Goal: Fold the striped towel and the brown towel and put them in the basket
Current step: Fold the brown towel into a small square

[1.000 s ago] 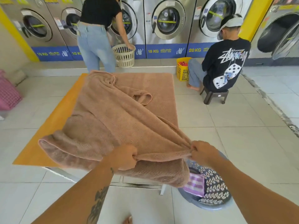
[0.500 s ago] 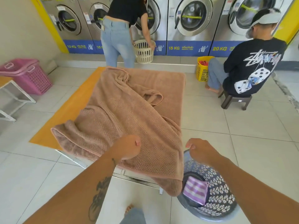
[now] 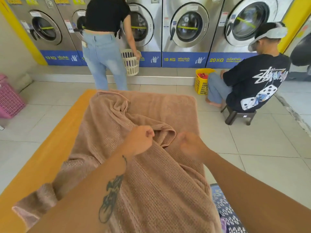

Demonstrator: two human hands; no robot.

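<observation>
The brown towel (image 3: 151,190) lies rumpled over the orange table (image 3: 50,148), with a bunched loop of its edge near the middle. Just left of that loop, my left hand (image 3: 139,140) hovers with the fingers curled into a fist. My right hand (image 3: 190,145) is blurred just right of the loop, fingers pointing at it; its grip is unclear. The patterned basket (image 3: 225,206) stands on the floor at the table's near right corner, mostly hidden by my right arm. A sliver of purple cloth (image 3: 223,222), likely the striped towel, shows inside it.
A person in jeans (image 3: 104,52) stands beyond the table's far end with a white basket (image 3: 131,63) at the washers. Another person (image 3: 252,81) sits on a low stool (image 3: 239,115) at the right beside a yellow basket (image 3: 201,83). A pink basket (image 3: 8,101) stands at far left.
One second ago both hands pinched the towel's near edge; half a second ago they had let go. Now both hands have moved forward to the bunched loop at the towel's middle.
</observation>
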